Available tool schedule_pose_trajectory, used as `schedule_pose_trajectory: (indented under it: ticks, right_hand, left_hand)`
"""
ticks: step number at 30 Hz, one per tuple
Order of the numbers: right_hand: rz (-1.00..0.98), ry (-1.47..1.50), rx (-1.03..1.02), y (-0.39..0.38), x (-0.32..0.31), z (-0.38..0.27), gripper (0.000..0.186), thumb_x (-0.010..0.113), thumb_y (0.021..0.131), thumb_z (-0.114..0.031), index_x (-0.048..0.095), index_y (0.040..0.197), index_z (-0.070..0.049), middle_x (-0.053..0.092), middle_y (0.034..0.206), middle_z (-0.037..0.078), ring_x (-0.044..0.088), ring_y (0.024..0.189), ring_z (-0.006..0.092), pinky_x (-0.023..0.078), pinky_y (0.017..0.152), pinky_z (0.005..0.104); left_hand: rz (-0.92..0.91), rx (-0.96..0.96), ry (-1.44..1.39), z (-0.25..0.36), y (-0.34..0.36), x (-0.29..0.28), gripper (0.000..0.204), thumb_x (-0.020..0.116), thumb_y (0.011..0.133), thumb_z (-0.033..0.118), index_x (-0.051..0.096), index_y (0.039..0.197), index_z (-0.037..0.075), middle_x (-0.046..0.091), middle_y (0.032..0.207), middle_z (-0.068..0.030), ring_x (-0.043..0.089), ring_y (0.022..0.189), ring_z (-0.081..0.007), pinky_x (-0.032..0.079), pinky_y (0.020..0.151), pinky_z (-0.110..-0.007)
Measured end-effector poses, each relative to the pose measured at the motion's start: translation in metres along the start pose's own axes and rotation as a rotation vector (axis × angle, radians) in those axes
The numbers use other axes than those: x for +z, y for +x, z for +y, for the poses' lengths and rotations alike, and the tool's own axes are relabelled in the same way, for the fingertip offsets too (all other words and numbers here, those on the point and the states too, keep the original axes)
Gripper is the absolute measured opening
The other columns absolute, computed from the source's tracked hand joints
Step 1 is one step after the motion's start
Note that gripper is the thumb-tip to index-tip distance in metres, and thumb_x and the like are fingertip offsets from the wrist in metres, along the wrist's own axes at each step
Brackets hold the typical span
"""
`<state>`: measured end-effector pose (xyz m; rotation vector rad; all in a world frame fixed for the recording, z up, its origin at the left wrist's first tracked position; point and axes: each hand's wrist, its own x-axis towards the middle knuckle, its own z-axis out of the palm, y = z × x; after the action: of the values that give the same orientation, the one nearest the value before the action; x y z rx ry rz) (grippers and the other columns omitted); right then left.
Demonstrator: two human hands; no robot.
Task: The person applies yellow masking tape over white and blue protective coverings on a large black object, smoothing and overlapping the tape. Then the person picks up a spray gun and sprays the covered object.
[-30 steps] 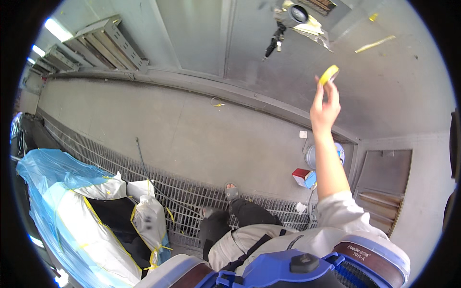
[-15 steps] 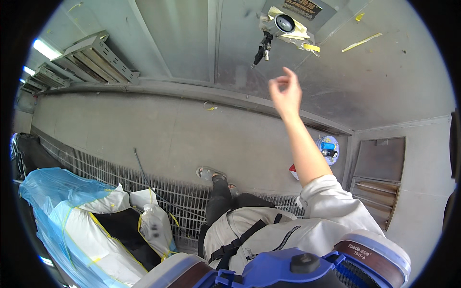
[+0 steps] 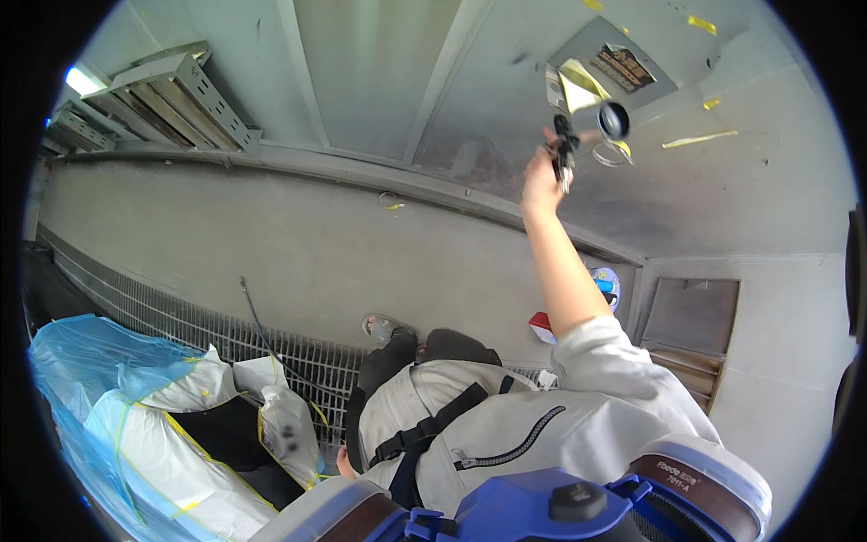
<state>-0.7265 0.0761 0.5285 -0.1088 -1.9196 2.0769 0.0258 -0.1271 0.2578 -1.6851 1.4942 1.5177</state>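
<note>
My right hand (image 3: 542, 183) reaches up to the wall, its fingers closed round a spray gun (image 3: 564, 154). The gun is dark, with a grey round cup (image 3: 600, 123) on it whose dark end faces right. Behind the cup, a paper with yellow tape (image 3: 580, 86) sticks to the wall next to a grey plate (image 3: 652, 68). Only a small part of my left hand (image 3: 344, 463) shows, low beside my waist; its fingers are mostly hidden.
Down to the left, a black panel (image 3: 221, 438) is masked with white paper and blue film (image 3: 86, 361). A dark hose (image 3: 257, 321) lies over the floor grating (image 3: 163, 303). A red box (image 3: 542, 326) and a stool with a blue can (image 3: 603, 285) stand near my right arm.
My right hand has moved up to the wall, closed round the spray gun and shifted it off its place there. My left hand has come into sight at my waist. The view has turned slightly.
</note>
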Motion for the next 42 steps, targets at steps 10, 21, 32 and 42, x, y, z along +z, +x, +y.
schedule_pose_trajectory:
  ticks: [10,21,32,42]
  right_hand:
    - [-0.715,-0.543,0.031,-0.125,-0.032,0.084,0.034,0.071,0.107,-0.018,0.077,0.138,-0.006,0.058,0.091,-0.007,0.051,0.078,0.0057,0.041,0.068,0.0266]
    - [-1.554,-0.714,0.155,-0.142,0.041,0.229,0.030,0.060,0.110,-0.008,0.070,0.138,0.000,0.073,0.138,0.014,0.066,0.128,0.0299,0.048,0.114,0.0414]
    - [-1.630,-0.558,0.197,-0.148,0.151,0.235,0.028,0.064,0.109,-0.012,0.075,0.133,-0.001,0.057,0.082,-0.005,0.051,0.072,0.0065,0.041,0.066,0.0262]
    - [-1.864,-0.613,0.204,-0.129,0.117,0.274,0.031,0.057,0.106,-0.001,0.071,0.134,0.003,0.074,0.129,0.013,0.068,0.121,0.0216,0.050,0.109,0.0348]
  left_hand:
    - [-0.293,0.491,0.335,-0.032,0.009,0.068,0.053,0.053,0.112,0.038,0.055,0.154,0.005,0.072,0.134,-0.0286,0.072,0.121,-0.0454,0.057,0.103,-0.051]
    - [-0.086,-0.579,-0.840,0.083,-0.175,0.205,0.052,0.057,0.113,0.043,0.076,0.140,0.003,0.081,0.130,-0.0127,0.075,0.116,-0.0282,0.055,0.108,-0.042]
    - [0.266,-0.498,-1.498,0.164,-0.128,0.399,0.061,0.067,0.108,0.053,0.069,0.147,0.006,0.072,0.148,-0.0181,0.070,0.132,-0.0312,0.052,0.116,-0.042]
    - [0.568,-0.320,-0.680,0.211,-0.120,0.380,0.059,0.078,0.098,0.039,0.067,0.147,0.007,0.066,0.145,-0.0234,0.061,0.138,-0.0426,0.048,0.121,-0.048]
